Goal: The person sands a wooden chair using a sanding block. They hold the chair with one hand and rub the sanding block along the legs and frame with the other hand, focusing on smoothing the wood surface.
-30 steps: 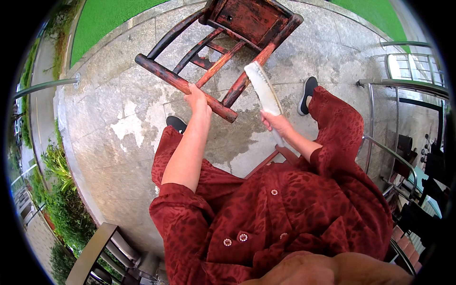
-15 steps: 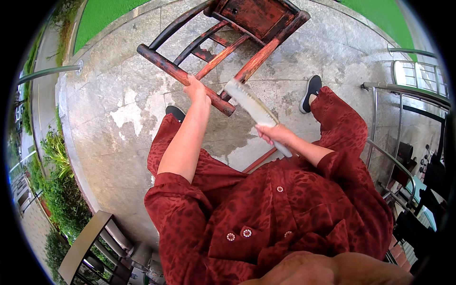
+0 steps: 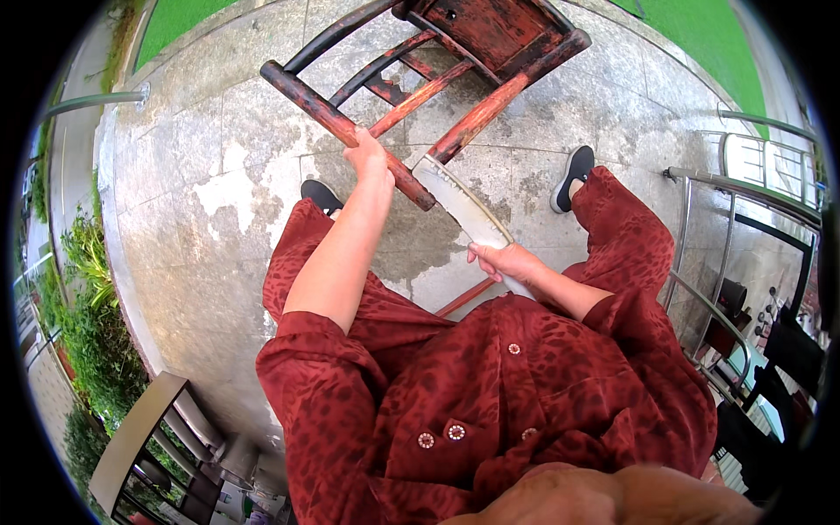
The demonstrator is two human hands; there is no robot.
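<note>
An old wooden chair (image 3: 486,114), its red and black paint badly worn, lies tilted on the paving ahead of me. My left hand (image 3: 369,157) is wrapped round the thick round rail at its near end. In my right hand (image 3: 507,262) is a long whitish brush (image 3: 464,206), gripped by its pale handle. Its back is thin, curved and yellowish, with the pale bristle side toward the chair. The brush's far end is at the rail's right end, by the chair's side post; whether they touch I cannot tell. A thin reddish bar (image 3: 464,297) shows between my legs.
Stone paving (image 3: 201,262) with wet and pale patches surrounds the chair. Metal railings (image 3: 744,184) stand at the right, near dark furniture. A slatted chair (image 3: 144,437) is at the lower left, beside plants (image 3: 105,350). Green turf (image 3: 184,31) borders the far side.
The brush was blurred and now shows more sharply, slightly lower at its far end. My view has shifted a little, and the chair appears slightly further right. Both hands keep their holds.
</note>
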